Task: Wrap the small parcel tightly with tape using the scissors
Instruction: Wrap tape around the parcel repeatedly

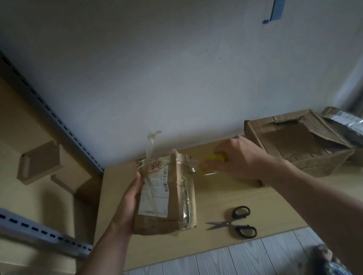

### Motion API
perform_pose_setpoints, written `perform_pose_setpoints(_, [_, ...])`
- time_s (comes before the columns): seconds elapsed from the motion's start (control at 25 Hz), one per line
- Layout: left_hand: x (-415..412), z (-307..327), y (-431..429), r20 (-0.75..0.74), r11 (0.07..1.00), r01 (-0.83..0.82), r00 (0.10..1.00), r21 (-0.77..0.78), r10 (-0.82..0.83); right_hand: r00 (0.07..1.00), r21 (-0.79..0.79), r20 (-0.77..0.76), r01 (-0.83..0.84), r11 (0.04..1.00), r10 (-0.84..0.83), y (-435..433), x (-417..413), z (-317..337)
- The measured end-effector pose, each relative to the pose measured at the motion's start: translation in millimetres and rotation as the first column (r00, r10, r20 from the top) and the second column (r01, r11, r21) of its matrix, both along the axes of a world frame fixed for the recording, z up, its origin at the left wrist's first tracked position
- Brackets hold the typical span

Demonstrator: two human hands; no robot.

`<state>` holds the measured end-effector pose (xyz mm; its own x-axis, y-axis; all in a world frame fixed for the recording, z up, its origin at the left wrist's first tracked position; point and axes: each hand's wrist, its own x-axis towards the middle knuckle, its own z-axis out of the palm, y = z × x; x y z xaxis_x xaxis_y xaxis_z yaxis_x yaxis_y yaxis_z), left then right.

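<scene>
Forearms, two, foreground. Scissors, blades parted, on table; torn carton behind. Left hand grips small parcel; right hand curled round yellow tape roll.

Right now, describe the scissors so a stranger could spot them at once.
Start at the wooden table against the white wall. Near its front edge, right of the parcel in the left hand, lie the scissors. Only they have black loop handles and metal blades, slightly open, pointing at the parcel.
</scene>
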<state>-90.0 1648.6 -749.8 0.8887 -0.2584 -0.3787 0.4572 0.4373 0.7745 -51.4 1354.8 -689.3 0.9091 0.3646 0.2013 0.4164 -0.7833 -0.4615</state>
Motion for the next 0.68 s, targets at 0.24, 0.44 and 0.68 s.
perform_pose_setpoints(0.24, [-5.3,1.0,6.9,0.003,0.995,0.037,0.999,-0.098,-0.037,0.974,-0.075,0.220,0.065,0.995,-0.047,-5.1,-9.2,9.0])
perform_pose_setpoints(0.44, [-13.8,-0.1,-18.7,0.083,0.925,0.146,0.989,-0.351,-0.125,0.988,0.069,0.130,0.073,0.995,-0.081,12.1,-15.0,-1.8])
perform_pose_setpoints(0.68, [-8.6,0.8,-35.0,0.027,0.933,0.226,0.973,-0.280,-0.228,0.998,0.226,0.052,0.028,0.974,-0.040,13.4,-14.8,-9.7])
